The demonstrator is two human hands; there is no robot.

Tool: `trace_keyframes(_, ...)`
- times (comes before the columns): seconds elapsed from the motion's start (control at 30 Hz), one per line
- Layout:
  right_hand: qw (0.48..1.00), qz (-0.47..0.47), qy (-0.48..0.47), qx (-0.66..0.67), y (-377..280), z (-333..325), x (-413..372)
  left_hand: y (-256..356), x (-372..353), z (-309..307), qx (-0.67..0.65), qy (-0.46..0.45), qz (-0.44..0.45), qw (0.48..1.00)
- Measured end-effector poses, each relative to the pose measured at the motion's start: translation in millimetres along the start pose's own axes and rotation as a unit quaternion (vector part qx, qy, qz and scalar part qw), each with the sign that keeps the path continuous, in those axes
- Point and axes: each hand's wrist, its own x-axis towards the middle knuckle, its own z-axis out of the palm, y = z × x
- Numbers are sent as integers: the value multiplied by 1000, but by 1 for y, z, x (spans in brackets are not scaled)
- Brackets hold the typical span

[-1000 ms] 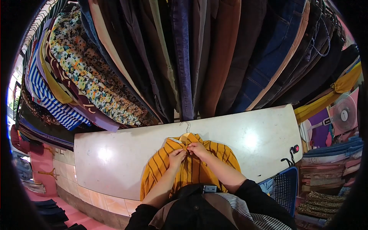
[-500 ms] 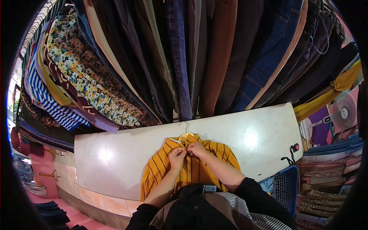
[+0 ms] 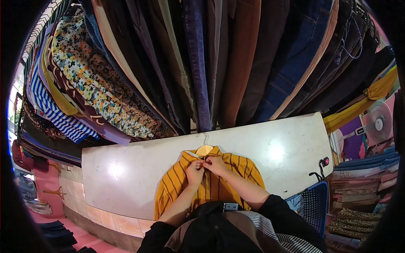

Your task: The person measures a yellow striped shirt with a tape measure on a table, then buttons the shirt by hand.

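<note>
A mustard-yellow shirt with dark stripes [image 3: 173, 185] lies on the white table [image 3: 130, 181], its collar towards the far side. Inside the collar sits a hanger [image 3: 204, 151], pale with a metal hook that rests on the tabletop. Just below the collar, my left hand [image 3: 195, 172] pinches the shirt's front edge. My right hand [image 3: 216, 165] meets it there, fingers closed on the same front opening. The fingertips of both hands touch or nearly touch. Any button between them is hidden by the fingers.
Trousers and jeans [image 3: 202, 67] hang in a dense row above the table's far edge. Patterned clothes [image 3: 88, 76] hang at the left. A blue plastic basket [image 3: 314, 206] stands by the table's right corner, near folded stacks [image 3: 358, 181] and a fan [image 3: 377, 123].
The fingers of both hands have shifted slightly and drawn closer together at the shirt's front. The shirt and hanger lie almost as before.
</note>
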Motion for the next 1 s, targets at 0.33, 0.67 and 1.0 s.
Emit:
trace_keyframes(0.33, 997, -20, 57, -57, 5, 10, -5, 0, 2, -5, -42, -32, 14, 999)
trace_keyframes(0.67, 998, -48, 45, -10, -1, 7, -13, -34, 10, -4, -165, -44, -122, 978)
trace_keyframes(1.0, 974, -118, 76, -178, -12, 7, -24, -31, 15, -6, -148, -78, -149, 975)
